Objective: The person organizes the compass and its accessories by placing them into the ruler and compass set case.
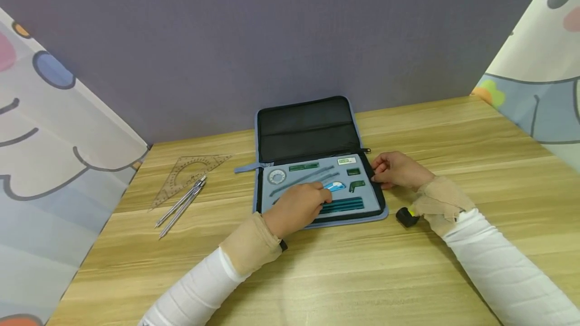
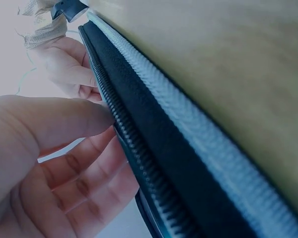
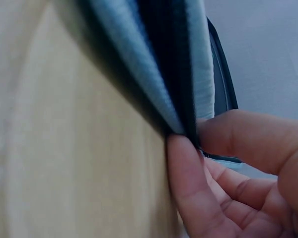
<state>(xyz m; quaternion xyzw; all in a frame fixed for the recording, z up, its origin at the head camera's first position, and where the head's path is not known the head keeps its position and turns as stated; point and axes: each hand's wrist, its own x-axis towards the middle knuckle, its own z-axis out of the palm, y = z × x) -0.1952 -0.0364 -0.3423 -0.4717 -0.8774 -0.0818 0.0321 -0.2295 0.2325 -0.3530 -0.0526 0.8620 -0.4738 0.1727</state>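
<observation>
A zip-up stationery case (image 1: 383, 211) lies unfolded on the table, with a light foam tray (image 1: 299, 167) in its near half. Over the tray's front part, my left hand (image 1: 296, 208) curls its fingers round the left end of a small blue-and-white utility knife (image 1: 336, 185). Its thumb and fingertips meet just behind the zip edge in the left wrist view, where the tips are partly hidden. With thumb and index finger, my right hand (image 1: 399, 169) pinches the case's right edge (image 3: 188, 99). Dark green slots and pieces (image 1: 342, 205) sit in the tray.
Left of the case lie a clear set square (image 1: 174, 165) and a metal compass (image 1: 183, 207). The black lid (image 1: 308, 132) is folded back toward a grey panel (image 1: 290, 39). Patterned curtains (image 1: 41, 140) flank the wooden table (image 1: 344, 270).
</observation>
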